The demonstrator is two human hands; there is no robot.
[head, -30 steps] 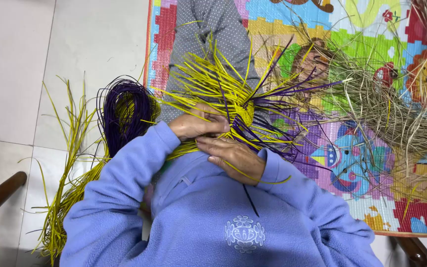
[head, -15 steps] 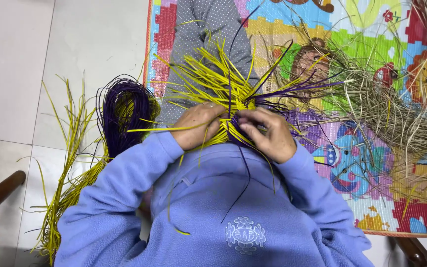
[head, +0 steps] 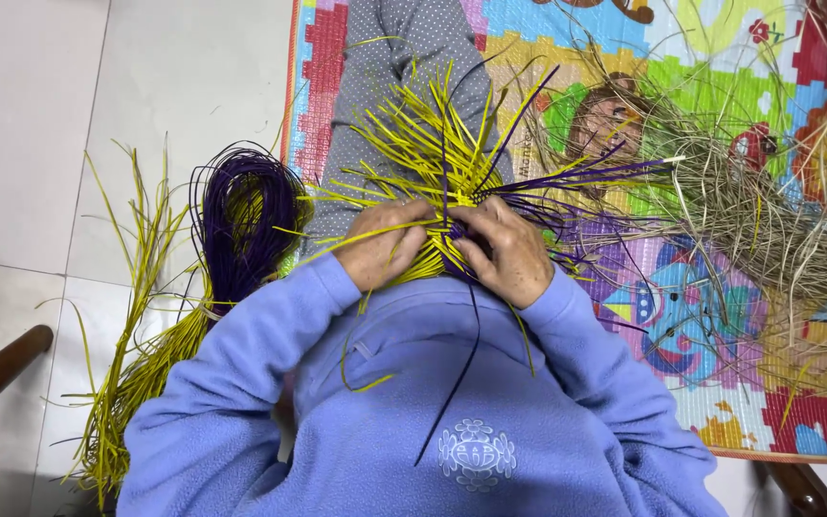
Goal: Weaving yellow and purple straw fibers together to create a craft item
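Strips [head: 433, 153] of yellow and purple fan out far from my lap, gathered at a woven core. My left hand [head: 385, 244] and right hand [head: 504, 254] close on that core, fingers pinching strands. They look light, springy, slick; best held near the crossing. Purple coil [head: 241, 215] lies left, straw [head: 768, 211] right.

The yellow strips [head: 413, 144] and purple strips [head: 567, 177] look smooth and slightly glossy, like plastic. The dry grass [head: 768, 211] is rough and matt. The blue sweater [head: 413, 412] is soft fleece cloth. The floor tiles [head: 98, 86] shine a little; the play mat [head: 720, 383] looks like foam.
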